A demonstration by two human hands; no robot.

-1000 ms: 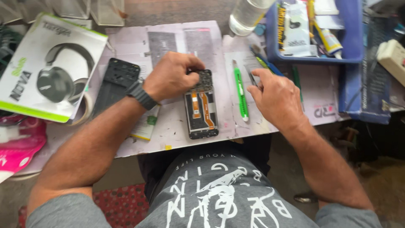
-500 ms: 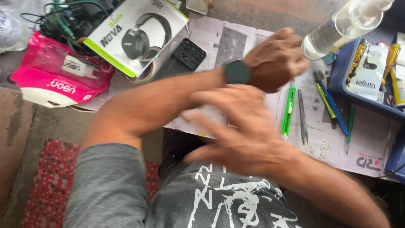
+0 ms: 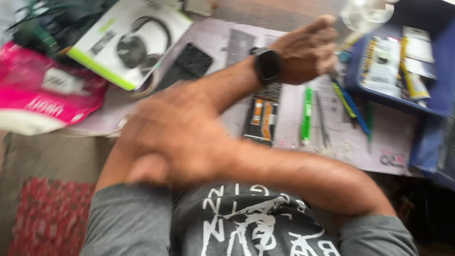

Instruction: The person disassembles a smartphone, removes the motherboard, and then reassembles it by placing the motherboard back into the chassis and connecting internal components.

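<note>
the right hand (image 3: pixel 170 137) is nearest the camera, crossed over to the left side and laid on the left forearm, blurred. its fingers look loosely spread with nothing in them, though the blur leaves that uncertain.

beyond it, the opened phone (image 3: pixel 263 116) lies flat on the paper work sheet (image 3: pixel 379 142), its orange and dark insides facing up, untouched by either hand. just right of it lie a green tool (image 3: pixel 307 114) and thin tweezers (image 3: pixel 322 124), well apart from both hands.

farther out, the left hand (image 3: pixel 305 52), with a dark watch (image 3: pixel 268 64) on the wrist, is raised over the sheet, fingers curled. i cannot tell whether it grips anything. it sits just beside a clear bottle (image 3: pixel 365 14) and the blue tray (image 3: pixel 426 102).

judging from this, any reach here goes best slowly, with the arms uncrossed and the bare phone kept clear of the bottle.
</note>
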